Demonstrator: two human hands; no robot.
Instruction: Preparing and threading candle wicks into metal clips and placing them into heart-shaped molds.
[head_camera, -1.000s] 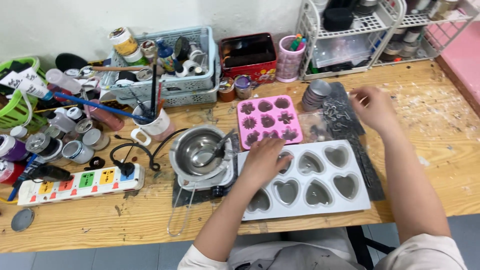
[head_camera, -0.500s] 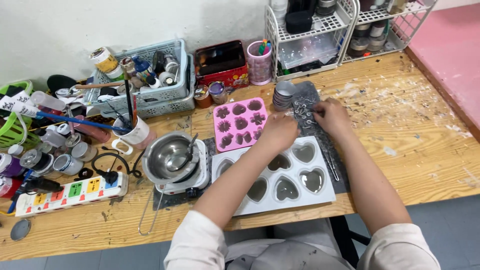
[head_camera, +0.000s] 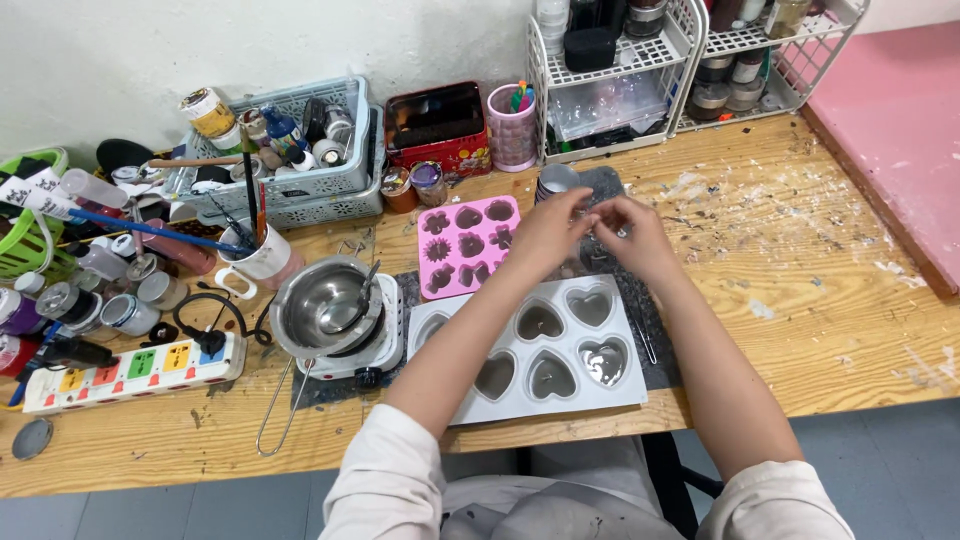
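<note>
A: We note the white heart mould (head_camera: 545, 355) at the tabletop's near edge, long axis along it.

B: Beyond it, our left hand (head_camera: 548, 235) and right hand (head_camera: 632, 237) pinch a small metal piece (head_camera: 597, 228) together, equally near

Wooden desk (head_camera: 820, 290) carries a pink flower mould (head_camera: 467, 245) beside a steel pot (head_camera: 322, 305) on a small hot plate (head_camera: 385, 345). Power strip (head_camera: 130, 372) lies at left. Grey basket (head_camera: 320, 185), red tin (head_camera: 437, 125) and pink cup (head_camera: 512, 125) line the wall.
</note>
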